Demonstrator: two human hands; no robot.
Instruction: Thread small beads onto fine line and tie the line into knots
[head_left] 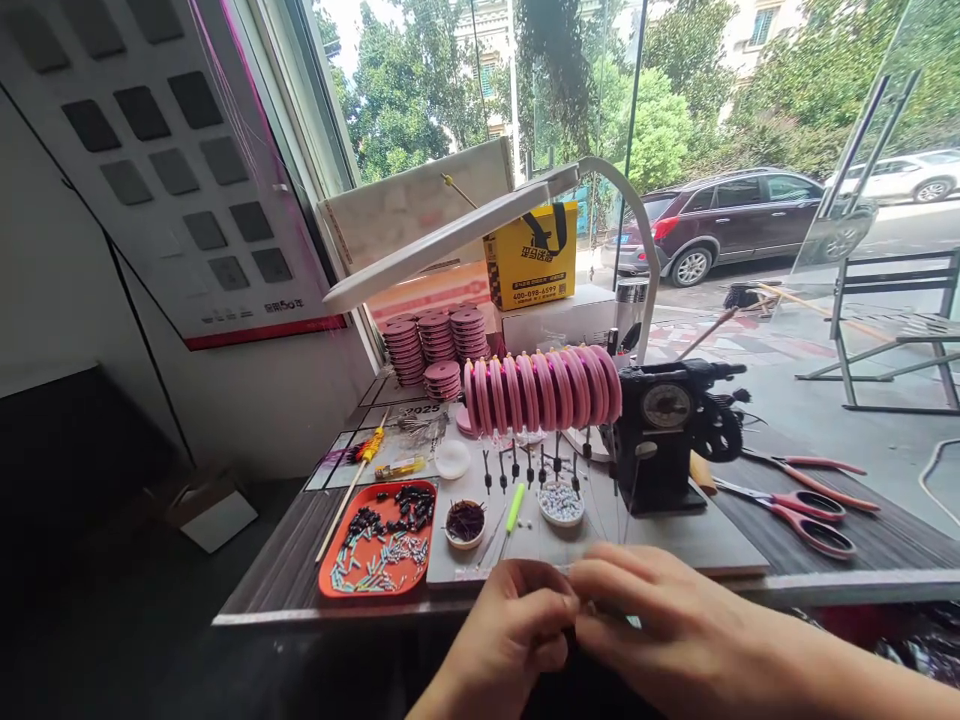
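Observation:
My left hand (517,625) and my right hand (652,610) meet in front of the table's near edge, fingertips pinched together. Whatever is between them is too small or hidden to make out; a pale bit shows under my right fingers. Just beyond lie a tool with a bright green handle (514,508), a small dish of pale beads (561,504) and a dish of thin dark pieces (465,523). Short black pieces (529,465) hang in a row on fine lines below a bank of pink spools (540,390), which is mounted on a black machine (664,435).
An orange tray (431,520) with black and silvery parts stands on the left. Scissors (806,515) and pliers (817,475) lie on the right. Stacked pink spools (435,340), a yellow bag (534,265) and a white lamp (450,235) are behind.

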